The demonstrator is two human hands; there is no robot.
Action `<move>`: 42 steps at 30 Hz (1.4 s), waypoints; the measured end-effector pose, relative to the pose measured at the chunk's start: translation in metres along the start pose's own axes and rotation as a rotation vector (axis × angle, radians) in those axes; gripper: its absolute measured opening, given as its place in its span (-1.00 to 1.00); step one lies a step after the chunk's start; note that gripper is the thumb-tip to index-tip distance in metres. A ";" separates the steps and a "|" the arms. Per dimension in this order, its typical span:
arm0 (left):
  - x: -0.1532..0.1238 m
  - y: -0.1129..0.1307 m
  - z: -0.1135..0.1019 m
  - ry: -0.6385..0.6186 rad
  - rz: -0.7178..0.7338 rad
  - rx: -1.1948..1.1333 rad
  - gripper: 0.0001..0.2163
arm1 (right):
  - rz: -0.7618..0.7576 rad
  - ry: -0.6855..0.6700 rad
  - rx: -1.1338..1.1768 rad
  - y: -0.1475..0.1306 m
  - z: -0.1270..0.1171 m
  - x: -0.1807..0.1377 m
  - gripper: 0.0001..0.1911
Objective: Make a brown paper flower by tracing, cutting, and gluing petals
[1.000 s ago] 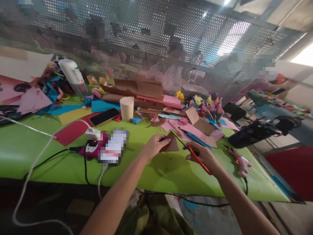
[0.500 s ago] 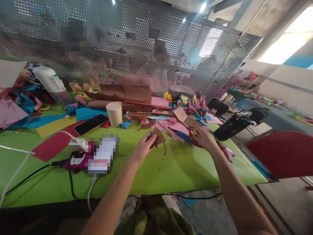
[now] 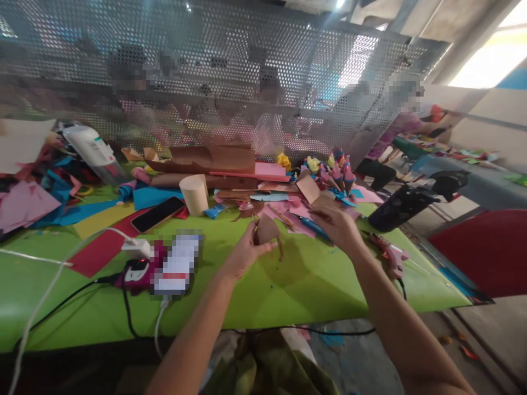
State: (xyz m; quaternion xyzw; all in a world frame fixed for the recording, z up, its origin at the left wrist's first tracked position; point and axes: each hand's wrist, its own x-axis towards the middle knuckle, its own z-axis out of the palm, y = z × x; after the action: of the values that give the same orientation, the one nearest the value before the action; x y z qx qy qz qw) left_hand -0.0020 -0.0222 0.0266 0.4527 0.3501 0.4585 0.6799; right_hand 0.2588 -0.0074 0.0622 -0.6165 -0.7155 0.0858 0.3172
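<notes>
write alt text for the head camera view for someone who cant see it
Over a green table strewn with coloured paper scraps, the left hand pinches a small brown paper piece, while the right hand reaches over the pink scraps. A phone and paper cup sit further back.

The counter [image 3: 288, 285] has a bright green top. On it lie many sheets of coloured paper [image 3: 99, 249], a black phone [image 3: 158, 214], a paper cup [image 3: 194, 194] upside down, brown cardboard pieces [image 3: 214, 159], a white charger [image 3: 135, 248] with cables, a pink glue gun [image 3: 389, 255] and a white bottle [image 3: 93, 151] on its side.
</notes>
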 end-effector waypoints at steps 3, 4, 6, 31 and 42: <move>-0.001 -0.001 0.000 0.005 -0.005 0.014 -0.27 | 0.008 -0.187 0.473 -0.037 0.017 -0.003 -0.59; -0.001 -0.002 0.000 -0.005 -0.010 0.014 -0.26 | 0.029 -0.240 0.601 -0.046 0.024 -0.004 -0.57; -0.001 -0.002 0.000 -0.034 -0.013 0.012 -0.27 | 0.082 -0.309 0.790 -0.059 0.036 -0.005 -0.54; -0.006 0.005 0.006 -0.039 0.031 0.024 -0.46 | 0.342 -0.458 1.350 -0.060 0.065 -0.021 -0.59; -0.001 -0.003 -0.002 0.208 0.279 0.645 -0.59 | 0.351 -0.262 1.168 -0.058 0.069 -0.019 -0.85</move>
State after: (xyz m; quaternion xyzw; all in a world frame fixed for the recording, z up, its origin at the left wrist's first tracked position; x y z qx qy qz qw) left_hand -0.0030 -0.0236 0.0231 0.6380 0.4787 0.4567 0.3940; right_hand 0.1731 -0.0199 0.0311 -0.4338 -0.4714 0.5889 0.4928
